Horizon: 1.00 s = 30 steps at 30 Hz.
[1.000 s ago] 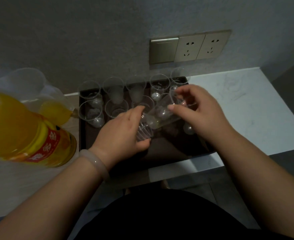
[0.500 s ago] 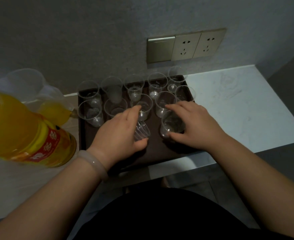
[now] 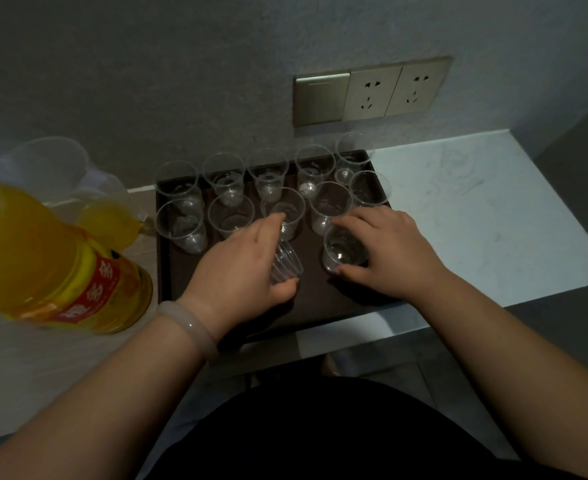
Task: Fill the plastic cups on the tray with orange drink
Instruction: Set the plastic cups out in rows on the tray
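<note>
A dark brown tray [image 3: 320,299] lies on the counter against the wall. Several empty clear plastic cups [image 3: 231,216] stand upright on it in two rows. My left hand [image 3: 240,265] grips a small stack of nested clear cups [image 3: 285,263], tilted on its side over the tray. My right hand [image 3: 386,247] wraps around one upright empty cup [image 3: 342,249] standing on the tray in front of the rows. A large bottle of orange drink [image 3: 53,261] stands on the counter to the left of the tray.
A clear plastic bag with cups [image 3: 50,168] lies behind the bottle at the far left. The white marble counter [image 3: 476,216] stretches right of the tray. A switch and two wall sockets [image 3: 372,91] sit above the tray. The counter's front edge is close to my body.
My right hand pulled one cup off the stack, brought it down and stood it upright on the tray. My left hand kept hold of the stack and barely moved.
</note>
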{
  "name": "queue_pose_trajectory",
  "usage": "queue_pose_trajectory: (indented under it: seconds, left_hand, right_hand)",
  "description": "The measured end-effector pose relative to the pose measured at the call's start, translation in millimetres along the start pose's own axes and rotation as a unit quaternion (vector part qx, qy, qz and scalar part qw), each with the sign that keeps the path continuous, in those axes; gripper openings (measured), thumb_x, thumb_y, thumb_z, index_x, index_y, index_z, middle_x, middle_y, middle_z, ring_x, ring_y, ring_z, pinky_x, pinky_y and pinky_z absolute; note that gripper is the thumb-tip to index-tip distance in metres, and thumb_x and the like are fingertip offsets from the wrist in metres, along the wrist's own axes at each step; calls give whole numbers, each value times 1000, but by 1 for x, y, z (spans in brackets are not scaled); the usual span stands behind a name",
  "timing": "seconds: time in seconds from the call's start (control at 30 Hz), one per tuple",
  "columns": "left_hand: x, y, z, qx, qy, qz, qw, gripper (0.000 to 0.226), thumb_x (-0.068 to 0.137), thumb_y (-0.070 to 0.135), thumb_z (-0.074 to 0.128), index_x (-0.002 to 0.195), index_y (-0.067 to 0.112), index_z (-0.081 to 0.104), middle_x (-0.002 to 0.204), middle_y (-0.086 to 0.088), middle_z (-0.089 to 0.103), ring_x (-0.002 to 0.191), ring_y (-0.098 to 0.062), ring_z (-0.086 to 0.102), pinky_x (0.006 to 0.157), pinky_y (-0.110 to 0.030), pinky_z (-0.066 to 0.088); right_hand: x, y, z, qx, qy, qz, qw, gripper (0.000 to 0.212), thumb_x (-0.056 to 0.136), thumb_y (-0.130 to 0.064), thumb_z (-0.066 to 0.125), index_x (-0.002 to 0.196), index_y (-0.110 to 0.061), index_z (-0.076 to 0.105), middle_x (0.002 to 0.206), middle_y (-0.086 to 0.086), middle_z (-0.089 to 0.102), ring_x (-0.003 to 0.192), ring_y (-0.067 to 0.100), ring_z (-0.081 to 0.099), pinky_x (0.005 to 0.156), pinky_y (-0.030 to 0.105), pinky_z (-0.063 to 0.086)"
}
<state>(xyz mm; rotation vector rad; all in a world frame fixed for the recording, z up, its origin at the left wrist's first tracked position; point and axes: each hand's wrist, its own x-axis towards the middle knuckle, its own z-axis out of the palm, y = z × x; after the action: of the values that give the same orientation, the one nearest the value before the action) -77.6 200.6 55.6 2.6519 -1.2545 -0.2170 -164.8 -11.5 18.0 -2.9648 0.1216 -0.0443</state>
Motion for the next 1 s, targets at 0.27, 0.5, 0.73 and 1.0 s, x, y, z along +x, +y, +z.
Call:
queue_pose_trajectory:
  seconds: [0.27, 0.5, 0.73, 1.0]
  left_hand:
    - [0, 0, 0, -2, 3, 1, 1000, 91, 81, 53, 61, 149, 18, 14, 150, 1, 33, 133, -17, 38, 102, -29, 38]
    - [0, -1, 0, 0, 3, -3, 1000, 91, 80, 53, 62, 149, 18, 14, 150, 2, 34, 132, -18, 40, 100, -31, 40]
    - [2, -2, -1, -3, 5, 3, 1000, 91, 80, 52, 63, 149, 17, 15, 149, 0, 35, 130, -19, 43, 99, -30, 40]
    - [0, -8, -3, -19, 7, 3, 1000, 92, 79, 51, 65, 149, 16, 17, 151, 1, 32, 132, -17, 40, 99, -27, 38]
  right_hand:
    - [1, 2, -2, 14, -2, 16, 1000, 74, 71, -59, 69, 134, -26, 51, 130, -2, 55, 120, 24, 49, 97, 43, 39]
    - [0, 4, -2, 25, 8, 20, 999, 75, 69, -63, 68, 132, -27, 53, 127, -2, 55, 116, 24, 51, 94, 43, 42]
    - [4, -3, -12, 65, 86, 11, 994, 69, 76, -68, 49, 125, -19, 59, 119, 0, 60, 110, 22, 54, 91, 41, 46]
    - [20, -23, -29, 167, 174, 55, 969, 40, 88, -44, 61, 114, -14, 65, 107, 1, 66, 102, 18, 57, 86, 22, 37]
